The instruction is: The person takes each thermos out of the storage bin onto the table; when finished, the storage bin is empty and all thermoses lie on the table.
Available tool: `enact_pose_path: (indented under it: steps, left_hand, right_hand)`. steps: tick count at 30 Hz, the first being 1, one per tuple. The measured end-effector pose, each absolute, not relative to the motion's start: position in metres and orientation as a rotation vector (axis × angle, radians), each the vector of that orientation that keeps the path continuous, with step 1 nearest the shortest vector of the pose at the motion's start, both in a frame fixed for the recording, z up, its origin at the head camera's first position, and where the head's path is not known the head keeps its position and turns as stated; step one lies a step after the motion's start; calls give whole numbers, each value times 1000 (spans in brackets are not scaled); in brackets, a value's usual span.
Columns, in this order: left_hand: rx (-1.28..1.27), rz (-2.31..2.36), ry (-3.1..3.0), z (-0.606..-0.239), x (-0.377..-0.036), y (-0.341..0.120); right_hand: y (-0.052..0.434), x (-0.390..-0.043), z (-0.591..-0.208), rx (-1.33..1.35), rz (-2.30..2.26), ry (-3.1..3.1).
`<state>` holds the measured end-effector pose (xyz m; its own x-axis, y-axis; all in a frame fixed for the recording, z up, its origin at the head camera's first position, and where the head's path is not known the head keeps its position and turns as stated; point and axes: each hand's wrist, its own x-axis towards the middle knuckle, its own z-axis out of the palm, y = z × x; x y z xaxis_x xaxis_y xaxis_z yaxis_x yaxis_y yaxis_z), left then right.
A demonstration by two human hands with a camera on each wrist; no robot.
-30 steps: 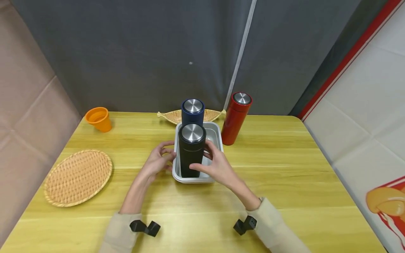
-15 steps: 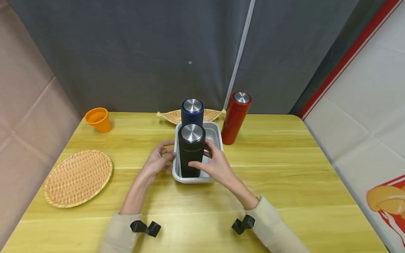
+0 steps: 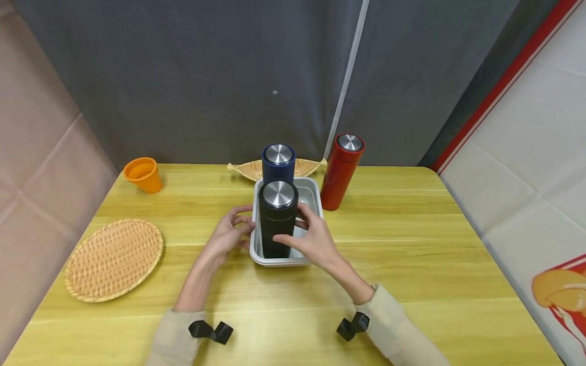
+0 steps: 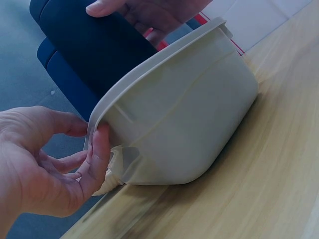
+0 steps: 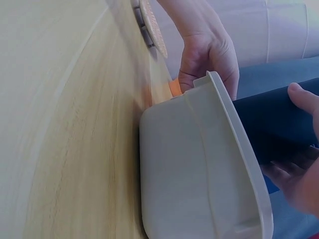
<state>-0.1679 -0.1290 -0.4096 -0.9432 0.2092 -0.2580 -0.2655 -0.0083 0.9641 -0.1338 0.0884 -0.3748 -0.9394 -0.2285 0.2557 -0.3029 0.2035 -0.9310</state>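
A black thermos (image 3: pixel 276 229) stands upright inside a light grey plastic bin (image 4: pixel 184 119), near its front left. My right hand (image 3: pixel 313 240) grips the thermos from the right, thumb across its front and fingers behind. At the bin's left side, my left hand (image 4: pixel 60 159) pinches the rim between thumb and fingers, clearest in the left wrist view. Just behind the black thermos is a blue thermos (image 3: pixel 279 169), also in the bin, its lower part hidden. Both have shiny steel lids.
Outside the bin, a red thermos (image 3: pixel 340 175) stands at the back right. A boat-shaped woven basket (image 3: pixel 249 168) lies behind the bin. To the left are an orange cup (image 3: pixel 145 176) and an oval woven tray (image 3: pixel 114 259). A grey curtain (image 3: pixel 197 81) hangs along the table's (image 3: pixel 412 244) back.
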Motion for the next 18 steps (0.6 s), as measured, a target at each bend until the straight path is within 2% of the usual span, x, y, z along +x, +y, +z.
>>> enact_pose_path:
  steps: [18]
  left_hand:
    - [-51, 2017, 1948, -409, -166, -129]
  right_hand:
    - [99, -135, -357, 565, 1856, -2319]
